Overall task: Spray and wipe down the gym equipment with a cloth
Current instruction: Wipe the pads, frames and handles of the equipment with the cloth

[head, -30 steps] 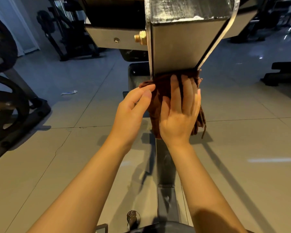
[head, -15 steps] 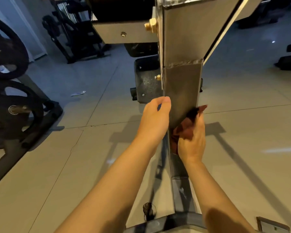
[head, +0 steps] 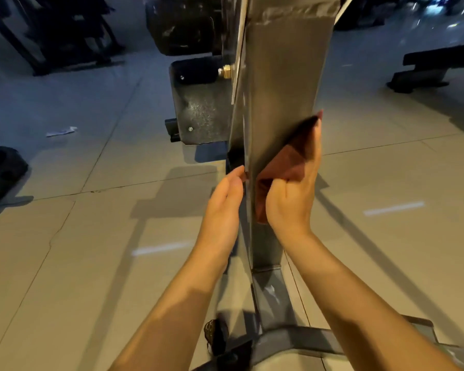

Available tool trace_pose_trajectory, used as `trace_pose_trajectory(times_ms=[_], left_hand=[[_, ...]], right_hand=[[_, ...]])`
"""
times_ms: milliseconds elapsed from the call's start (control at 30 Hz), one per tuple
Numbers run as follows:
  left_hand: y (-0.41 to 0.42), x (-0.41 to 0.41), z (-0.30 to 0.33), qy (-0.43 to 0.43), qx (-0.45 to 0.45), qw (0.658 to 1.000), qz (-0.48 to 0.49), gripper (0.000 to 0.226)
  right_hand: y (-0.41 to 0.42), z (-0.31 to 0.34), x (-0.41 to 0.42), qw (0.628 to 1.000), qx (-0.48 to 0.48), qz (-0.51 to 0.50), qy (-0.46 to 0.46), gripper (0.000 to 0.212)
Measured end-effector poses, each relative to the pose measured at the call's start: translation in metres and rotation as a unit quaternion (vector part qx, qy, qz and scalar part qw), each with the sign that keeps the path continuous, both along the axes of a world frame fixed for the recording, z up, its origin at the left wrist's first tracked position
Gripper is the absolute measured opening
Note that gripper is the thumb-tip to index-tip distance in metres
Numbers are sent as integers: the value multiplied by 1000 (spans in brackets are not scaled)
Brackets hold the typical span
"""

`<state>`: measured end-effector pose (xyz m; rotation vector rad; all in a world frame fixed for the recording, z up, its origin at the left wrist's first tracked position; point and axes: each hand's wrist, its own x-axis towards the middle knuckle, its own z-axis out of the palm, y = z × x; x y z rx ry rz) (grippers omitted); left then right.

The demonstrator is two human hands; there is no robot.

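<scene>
**Inspection: upright metal post, cloth applied to right face**

At the centre of my view stands the grey metal post [head: 281,84] of the gym machine, running from twelve o'clock down to a welded foot [head: 303,336] at six o'clock. My right hand [head: 295,194] holds the reddish-brown cloth [head: 287,162] flat against the post's right face, at about three o'clock from the post's near edge; the thumb is curled over the lower fold and the fingers lie along the cloth's outer side, pressing it to the metal. One corner of the cloth sticks up past my fingertips toward one o'clock. My left hand [head: 225,207] is on the opposite side of the post, at nine o'clock from the cloth, fingers straight and together with the tips touching the post's left edge; whether they also catch a bit of cloth there I cannot tell.

A black bracket plate [head: 201,108] with a brass bolt [head: 225,71] is fixed to the post at eleven o'clock. A scrap of white litter [head: 61,131] lies on the tiled floor [head: 91,236] at ten o'clock. Dark equipment bases sit at nine and two o'clock.
</scene>
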<state>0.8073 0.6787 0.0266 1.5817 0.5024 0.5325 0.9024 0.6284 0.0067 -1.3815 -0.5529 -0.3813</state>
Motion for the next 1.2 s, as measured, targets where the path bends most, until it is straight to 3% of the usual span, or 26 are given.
trace_pose_trajectory(times_ms=[133, 233, 367, 500, 567, 667, 767, 833, 933, 1067, 1200], left_hand=[[8, -1, -10, -36, 10, 999, -8, 34], [10, -2, -16, -53, 0, 999, -12, 37], [12, -4, -18, -42, 3, 999, -26, 41], [16, -7, -23, -34, 20, 998, -45, 30], [17, -9, -25, -33, 28, 997, -62, 29], [17, -13, -27, -32, 46, 995, -78, 33], [21, -14, -36, -31, 33, 997, -59, 47], [20, -13, -43, -9, 19, 998, -58, 59], [14, -11, -50, 12, 10, 997, -77, 63], [14, -13, -49, 29, -3, 994, -105, 66], [16, -17, -51, 50, -7, 990, -129, 62]], right_hand=[[25, 8, 7, 980, 2, -166, -111, 51], [26, -17, 2, 969, -53, -212, -120, 68], [10, -102, -12, 982, -143, -124, 28, 68], [-13, -168, -33, 946, -185, 4, 267, 71], [-18, -172, -36, 933, -163, 40, 318, 70], [-15, -150, -40, 942, -152, 17, 299, 66], [0, -94, -36, 978, -80, -31, 192, 64], [16, -51, -23, 988, -35, -109, 101, 64], [33, -18, -11, 974, -10, -225, 31, 61], [34, -66, -18, 969, -58, -237, 44, 57], [17, -136, -31, 967, -108, -128, 194, 52]])
